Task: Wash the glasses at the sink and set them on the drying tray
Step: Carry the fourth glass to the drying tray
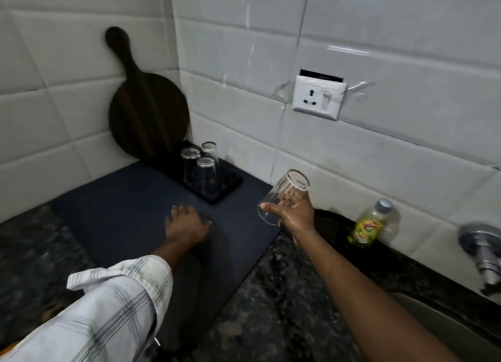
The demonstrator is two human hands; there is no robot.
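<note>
A white checked sleeve fills the lower left. From it the left hand reaches out and rests palm down on a dark counter mat, its fingers straight and slightly spread, holding nothing. The mat lies on a speckled granite counter, and the steel rim of the sink shows at the lower right corner.

The bare right arm stretches forward over the counter. The right hand, wet and shiny, grips a clear tumbler with thumb and fingers curled round its side. The tumbler is in the air above the mat's right edge, tilted, one end up toward the wall and the other down to the left (which end is the mouth is hard to tell through the glare). It is short of the drying tray and apart from it.

To the right, on the dark ledge behind the sink, stands a dish soap bottle with a green and yellow label and a grey cap; a chrome tap juts from the wall near it.

Farther back, the black drying tray sits at the mat's far corner and carries three glasses, close together and upside down. Behind the tray a round dark wooden board with a handle leans in the corner of the white tiled wall, which carries a socket with a switch.
</note>
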